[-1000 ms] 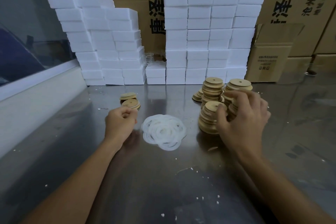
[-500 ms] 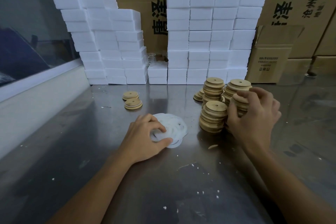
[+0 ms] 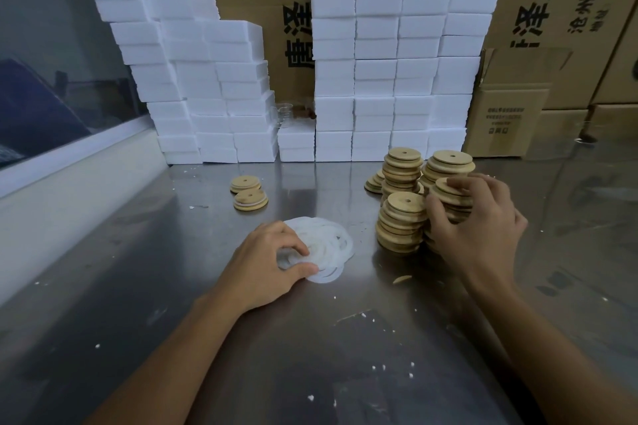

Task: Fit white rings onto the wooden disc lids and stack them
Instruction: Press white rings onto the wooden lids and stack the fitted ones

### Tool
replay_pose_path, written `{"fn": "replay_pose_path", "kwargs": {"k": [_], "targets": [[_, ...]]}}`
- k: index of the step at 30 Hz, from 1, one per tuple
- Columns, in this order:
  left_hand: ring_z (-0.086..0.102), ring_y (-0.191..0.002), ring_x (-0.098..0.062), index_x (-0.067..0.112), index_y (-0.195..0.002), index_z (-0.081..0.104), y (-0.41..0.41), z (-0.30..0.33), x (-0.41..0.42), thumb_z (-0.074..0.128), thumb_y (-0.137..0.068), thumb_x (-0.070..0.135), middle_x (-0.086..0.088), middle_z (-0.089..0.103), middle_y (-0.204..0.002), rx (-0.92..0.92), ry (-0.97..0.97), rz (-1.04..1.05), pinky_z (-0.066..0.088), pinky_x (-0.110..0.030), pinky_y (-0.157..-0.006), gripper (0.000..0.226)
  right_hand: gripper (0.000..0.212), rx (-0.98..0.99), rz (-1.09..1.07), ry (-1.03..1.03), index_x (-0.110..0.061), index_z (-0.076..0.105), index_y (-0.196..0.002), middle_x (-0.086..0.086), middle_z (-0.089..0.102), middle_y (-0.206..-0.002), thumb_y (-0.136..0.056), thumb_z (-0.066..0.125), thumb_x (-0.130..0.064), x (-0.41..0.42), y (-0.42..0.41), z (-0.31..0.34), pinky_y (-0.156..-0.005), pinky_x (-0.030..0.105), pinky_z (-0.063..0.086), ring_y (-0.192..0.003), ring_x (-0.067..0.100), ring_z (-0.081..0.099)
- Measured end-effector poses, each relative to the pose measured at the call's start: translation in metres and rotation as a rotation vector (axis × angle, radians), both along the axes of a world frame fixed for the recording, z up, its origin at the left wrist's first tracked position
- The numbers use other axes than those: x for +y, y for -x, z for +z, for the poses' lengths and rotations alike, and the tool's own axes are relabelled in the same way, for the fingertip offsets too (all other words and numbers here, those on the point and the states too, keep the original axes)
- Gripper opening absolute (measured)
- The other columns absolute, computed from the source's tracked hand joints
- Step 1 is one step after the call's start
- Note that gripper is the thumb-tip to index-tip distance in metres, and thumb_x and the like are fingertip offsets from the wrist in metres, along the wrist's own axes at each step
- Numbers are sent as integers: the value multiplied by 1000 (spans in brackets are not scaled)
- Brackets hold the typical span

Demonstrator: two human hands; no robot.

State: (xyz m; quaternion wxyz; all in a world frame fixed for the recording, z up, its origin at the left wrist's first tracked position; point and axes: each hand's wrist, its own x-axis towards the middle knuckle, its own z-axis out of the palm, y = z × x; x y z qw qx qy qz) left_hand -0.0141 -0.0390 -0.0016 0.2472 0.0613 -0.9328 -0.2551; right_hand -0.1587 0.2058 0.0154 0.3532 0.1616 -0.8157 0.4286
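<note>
Left hand (image 3: 266,266): a second ago it hung as a loose fist above the bare desk (image 3: 172,286); now it is down on the pile of white rings (image 3: 328,245), thumb and forefinger pinching the near edge of one ring.

Right hand (image 3: 473,228): was spread over the lid stacks; now its fingers are curled round the top wooden lid (image 3: 448,191) of the nearest right-hand stack.

Lid stacks (image 3: 400,221): several, unringed, right of the rings.

Finished lids (image 3: 250,200): two small piles at the back left, one showing a white band.

Judgement: both parts for the next fitting are being picked at once; most of the lids are not yet done.
</note>
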Motion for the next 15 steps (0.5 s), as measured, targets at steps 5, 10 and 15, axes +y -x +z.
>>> {"fn": "replay_pose_path", "kwargs": {"k": [5, 10, 15], "targets": [[54, -102, -3, 35, -84, 75, -3, 8, -1, 83, -69, 48, 23, 61, -102, -88, 0, -31, 48, -31, -88, 22, 33, 22, 11, 10, -25, 61, -116, 0, 53, -131, -87, 68, -40, 0, -2, 2, -102, 36, 24, -122, 18, 48], [50, -104, -2, 33, -90, 77, -3, 10, -2, 75, -81, 40, 26, 55, -105, -162, 57, -42, 46, -32, -90, 12, 35, 99, 13, 97, -20, 60, -117, 4, 55, -128, -91, 60, -43, -3, -7, 8, -98, 37, 29, -116, 21, 51], [54, -95, -6, 22, -89, 72, -1, 9, -1, 63, -93, 24, 16, 60, -97, -73, 76, -57, 49, -36, -88, 11, 23, 227, 129, 177, -6, 61, -116, 14, 60, -112, -96, 62, -17, -4, -10, 10, -85, 33, 41, -103, 26, 55]]}}
